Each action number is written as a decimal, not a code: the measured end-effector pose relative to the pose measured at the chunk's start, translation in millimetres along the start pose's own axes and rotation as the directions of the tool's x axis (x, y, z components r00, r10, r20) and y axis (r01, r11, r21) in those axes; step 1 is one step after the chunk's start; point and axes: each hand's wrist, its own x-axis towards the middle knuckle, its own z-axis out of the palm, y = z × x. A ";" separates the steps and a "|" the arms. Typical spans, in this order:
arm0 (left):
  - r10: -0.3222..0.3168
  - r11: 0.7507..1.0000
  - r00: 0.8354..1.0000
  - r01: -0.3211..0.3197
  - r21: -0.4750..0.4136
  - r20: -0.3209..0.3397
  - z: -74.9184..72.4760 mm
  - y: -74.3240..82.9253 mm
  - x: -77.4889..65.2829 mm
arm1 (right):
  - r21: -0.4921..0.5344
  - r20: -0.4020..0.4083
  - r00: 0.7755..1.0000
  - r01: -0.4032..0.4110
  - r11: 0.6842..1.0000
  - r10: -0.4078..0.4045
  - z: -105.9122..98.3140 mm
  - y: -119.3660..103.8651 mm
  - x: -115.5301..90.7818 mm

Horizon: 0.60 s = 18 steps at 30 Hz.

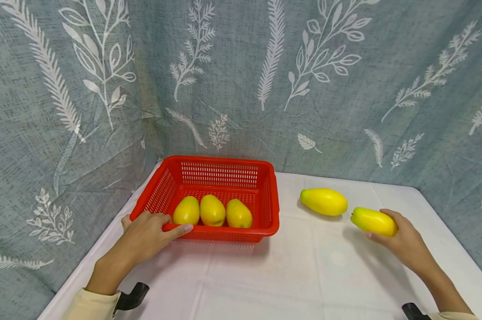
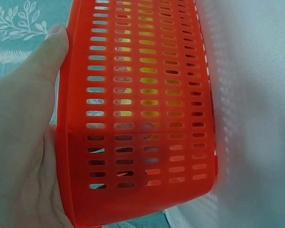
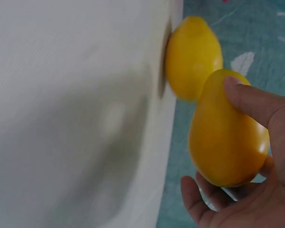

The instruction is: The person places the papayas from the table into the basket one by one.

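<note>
My left hand (image 1: 146,235) grips the near left corner of a red plastic basket (image 1: 268,200), its thumb lying along the front rim. Three yellow fruits (image 1: 212,210) with greenish tips lie side by side in the basket, towards its front. In the left wrist view the slotted basket wall (image 2: 137,95) fills the middle. On the right my right hand (image 1: 404,238) holds a yellow papaya (image 1: 372,221) from its thick end, thumb on one side and fingers on the other. It is raised over the table, with a shadow below. Another papaya (image 1: 324,202) lies just beyond it.
A white cloth (image 1: 288,275) covers the table. Blue-green curtains (image 1: 241,80) with white leaf prints hang right behind the table and along both sides. The basket stands close to the back left corner.
</note>
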 end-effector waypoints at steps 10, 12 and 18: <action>-0.005 1.000 1.000 0.005 -0.006 0.003 -0.4 -0.1 0.7 | 0.037 -0.008 0.999 0.042 0.998 -0.042 9.0 -65.5 -0.1; -0.006 1.000 1.000 0.006 -0.004 0.006 -0.4 -0.2 0.4 | 0.053 -0.005 0.998 0.058 0.997 -0.058 12.4 -77.8 -0.2; -0.006 1.000 1.000 0.006 0.006 0.008 -0.6 -0.8 0.5 | 0.114 -0.031 0.994 0.111 0.987 -0.108 24.5 -112.3 -0.5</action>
